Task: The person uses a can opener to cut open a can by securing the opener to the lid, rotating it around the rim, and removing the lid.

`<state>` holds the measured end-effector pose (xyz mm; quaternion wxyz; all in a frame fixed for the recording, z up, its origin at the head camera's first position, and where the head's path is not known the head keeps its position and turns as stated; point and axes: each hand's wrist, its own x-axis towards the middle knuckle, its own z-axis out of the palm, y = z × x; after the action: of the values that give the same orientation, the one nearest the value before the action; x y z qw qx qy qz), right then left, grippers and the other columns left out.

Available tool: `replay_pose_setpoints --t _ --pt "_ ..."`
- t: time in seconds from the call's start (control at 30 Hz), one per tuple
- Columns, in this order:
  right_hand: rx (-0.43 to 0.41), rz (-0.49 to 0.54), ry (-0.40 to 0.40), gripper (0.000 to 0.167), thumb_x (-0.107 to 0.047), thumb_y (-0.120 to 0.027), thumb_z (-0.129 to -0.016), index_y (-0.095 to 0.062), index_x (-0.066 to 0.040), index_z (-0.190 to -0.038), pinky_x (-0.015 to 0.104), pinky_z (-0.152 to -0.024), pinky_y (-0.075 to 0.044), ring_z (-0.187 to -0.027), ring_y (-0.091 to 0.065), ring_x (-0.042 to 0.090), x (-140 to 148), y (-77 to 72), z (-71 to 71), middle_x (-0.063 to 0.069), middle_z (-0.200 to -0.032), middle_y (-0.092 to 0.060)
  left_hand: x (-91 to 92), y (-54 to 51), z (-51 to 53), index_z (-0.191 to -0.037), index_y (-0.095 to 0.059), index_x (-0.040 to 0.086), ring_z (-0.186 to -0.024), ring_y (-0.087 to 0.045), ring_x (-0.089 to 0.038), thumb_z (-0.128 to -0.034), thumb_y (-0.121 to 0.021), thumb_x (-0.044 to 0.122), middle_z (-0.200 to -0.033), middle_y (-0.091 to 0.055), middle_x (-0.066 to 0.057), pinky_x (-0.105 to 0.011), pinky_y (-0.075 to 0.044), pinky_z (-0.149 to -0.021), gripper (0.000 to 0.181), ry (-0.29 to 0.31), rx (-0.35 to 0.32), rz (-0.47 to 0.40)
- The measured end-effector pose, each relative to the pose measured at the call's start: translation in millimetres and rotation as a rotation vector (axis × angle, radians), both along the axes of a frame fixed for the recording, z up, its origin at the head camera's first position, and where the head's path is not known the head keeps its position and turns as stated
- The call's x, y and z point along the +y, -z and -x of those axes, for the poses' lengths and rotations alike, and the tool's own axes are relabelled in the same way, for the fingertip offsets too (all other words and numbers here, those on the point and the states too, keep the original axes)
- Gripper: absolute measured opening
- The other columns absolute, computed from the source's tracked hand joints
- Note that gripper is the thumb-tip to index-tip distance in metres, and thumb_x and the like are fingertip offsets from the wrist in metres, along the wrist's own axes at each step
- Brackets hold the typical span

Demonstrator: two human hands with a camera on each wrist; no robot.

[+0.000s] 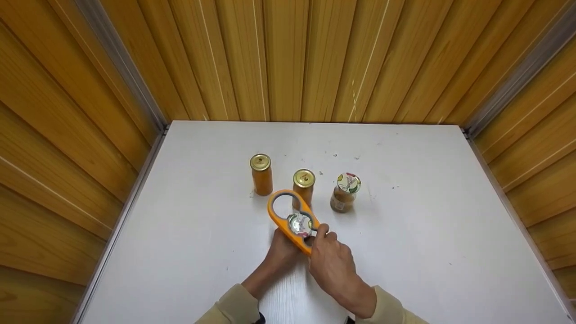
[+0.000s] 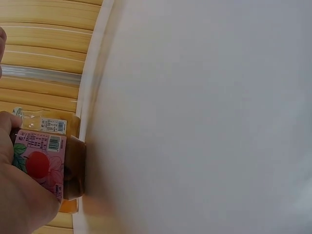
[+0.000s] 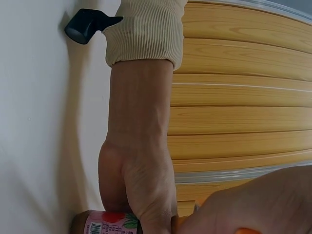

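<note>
My left hand [image 1: 282,245] grips a jar with a pink label [image 2: 41,163] showing a red fruit; its brown contents show at the bottom in the left wrist view. The jar's patterned lid [image 1: 299,224] sits inside the middle opening of an orange jar opener [image 1: 278,219] with grey inner edges. My right hand [image 1: 332,258] holds the opener's near end, its thumb and fingers around it. Just beyond the opener stands a gold-lidded jar [image 1: 304,179] of orange contents, partly covered by the opener's upper ring.
Another gold-lidded jar [image 1: 262,177] stands at the back left. To the right is a jar with a patterned lid [image 1: 345,193] and brownish contents. The white table [image 1: 189,198] is bordered by wood-patterned walls [image 1: 288,58] at back and sides.
</note>
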<state>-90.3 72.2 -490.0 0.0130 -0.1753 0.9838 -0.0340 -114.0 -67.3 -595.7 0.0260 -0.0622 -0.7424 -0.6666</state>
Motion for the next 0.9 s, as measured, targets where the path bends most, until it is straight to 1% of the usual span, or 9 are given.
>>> replay_pose_setpoints --t 0.13,0.17,0.27,0.33,0.4,0.5,0.63,0.73,0.9 --pt "-0.037 0.011 0.011 0.066 -0.025 -0.085 -0.084 -0.044 0.008 -0.123 0.040 -0.056 -0.061 -0.056 -0.062 0.025 -1 -0.6 1.6 0.018 -0.079 -0.055 -3.3 -4.0 -0.4 -0.148 -0.047 0.019 -0.128 -0.055 -0.012 -0.0952 -0.076 0.039 -0.141 -0.058 0.007 -0.037 -0.037 -0.117 0.064 0.035 -0.077 -0.029" --pt "-0.040 0.022 0.013 0.066 -0.024 -0.086 -0.084 -0.044 0.008 -0.123 0.041 -0.057 -0.062 -0.057 -0.062 0.026 -1 -0.6 1.4 0.018 -0.080 -0.055 -4.4 -4.2 -0.7 -0.148 -0.046 0.020 -0.128 -0.055 -0.011 -0.0951 -0.076 0.038 -0.141 -0.058 0.007 -0.037 -0.037 -0.117 0.064 0.045 -0.084 -0.028" --pt "0.035 0.054 -0.018 0.062 -0.020 -0.086 -0.081 -0.046 0.008 -0.119 0.041 -0.054 -0.061 -0.057 -0.063 0.026 1 2.0 -0.6 0.017 -0.076 -0.055 -7.7 -4.0 -0.6 -0.148 -0.046 0.020 -0.127 -0.055 -0.012 -0.0937 -0.078 0.034 -0.140 -0.058 0.007 -0.037 -0.039 -0.116 0.064 0.073 -0.105 -0.037" --pt "0.077 0.062 -0.038 0.060 -0.019 -0.087 -0.080 -0.046 0.008 -0.116 0.040 -0.052 -0.060 -0.056 -0.063 0.026 4 3.1 -2.0 0.017 -0.074 -0.055 -11.2 -3.1 -0.1 -0.149 -0.046 0.018 -0.128 -0.054 -0.014 -0.0937 -0.078 0.030 -0.140 -0.057 0.005 -0.039 -0.038 -0.116 0.065 0.099 -0.105 -0.029" --pt "0.106 0.056 -0.060 0.060 -0.018 -0.087 -0.079 -0.047 0.008 -0.114 0.040 -0.051 -0.059 -0.056 -0.063 0.026 6 3.8 -2.9 0.016 -0.073 -0.055 -14.4 -3.1 0.6 -0.151 -0.044 0.019 -0.130 -0.052 -0.015 -0.0925 -0.080 0.031 -0.143 -0.056 0.005 -0.042 -0.036 -0.118 0.069 0.123 -0.130 -0.013" --pt "0.051 0.045 -0.063 0.062 -0.021 -0.088 -0.080 -0.046 0.007 -0.117 0.040 -0.051 -0.059 -0.056 -0.062 0.025 8 2.3 -1.8 0.017 -0.076 -0.055 -19.7 -3.4 0.9 -0.155 -0.040 0.021 -0.135 -0.049 -0.017 -0.0889 -0.082 0.040 -0.148 -0.052 0.004 -0.047 -0.030 -0.121 0.080 0.159 -0.173 0.029" --pt "0.045 0.040 -0.093 0.060 -0.020 -0.087 -0.081 -0.046 0.005 -0.117 0.037 -0.047 -0.057 -0.052 -0.059 0.022 12 2.6 0.0 0.014 -0.073 -0.052 -25.1 -4.0 1.4 -0.158 -0.036 0.025 -0.139 -0.046 -0.018 -0.0831 -0.085 0.048 -0.153 -0.049 0.005 -0.049 -0.027 -0.122 0.092 0.202 -0.223 0.080" --pt "0.024 0.028 -0.114 0.061 -0.020 -0.087 -0.081 -0.046 0.004 -0.119 0.035 -0.046 -0.056 -0.052 -0.058 0.021 17 2.3 2.4 0.012 -0.073 -0.051 -27.8 -5.4 3.0 -0.158 -0.037 0.024 -0.139 -0.047 -0.019 -0.0827 -0.086 0.046 -0.152 -0.049 0.005 -0.050 -0.027 -0.122 0.092 0.228 -0.244 0.095" --pt "-0.052 0.008 -0.138 0.063 -0.018 -0.086 -0.083 -0.045 0.002 -0.126 0.036 -0.050 -0.057 -0.055 -0.058 0.021 24 -0.8 10.6 0.013 -0.080 -0.054 -30.6 -7.7 6.7 -0.155 -0.043 0.017 -0.138 -0.048 -0.019 -0.0846 -0.087 0.034 -0.150 -0.052 0.002 -0.050 -0.028 -0.122 0.085 0.277 -0.233 0.138"
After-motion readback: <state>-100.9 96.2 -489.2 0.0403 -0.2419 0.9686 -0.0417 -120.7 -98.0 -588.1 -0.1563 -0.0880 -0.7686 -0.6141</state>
